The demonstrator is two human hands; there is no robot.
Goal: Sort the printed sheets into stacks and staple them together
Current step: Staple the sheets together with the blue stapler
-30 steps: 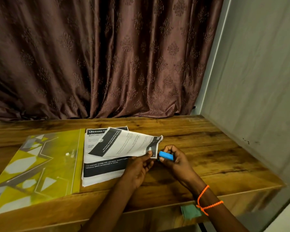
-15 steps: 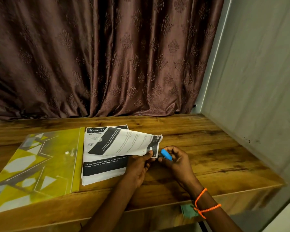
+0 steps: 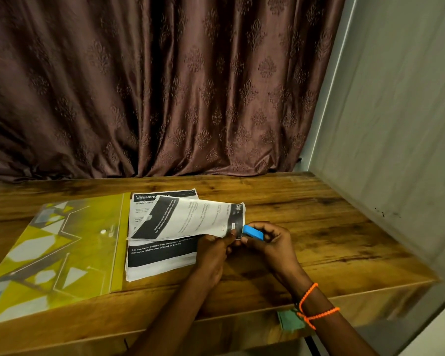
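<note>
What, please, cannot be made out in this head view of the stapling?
- Small blue stapler: its mouth is hidden by the right hand and the paper corner.
- Lifted printed sheets: how many the left hand pinches; edges too thin.
- Small print: too blurred.

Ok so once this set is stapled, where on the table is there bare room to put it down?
Bare wood lies right of the hands, between the right hand with the blue stapler and the wall. Another strip runs along the curtain, behind the paper stack. The left is crowded: the yellow folder borders the stack, under the left hand's sheets.
</note>
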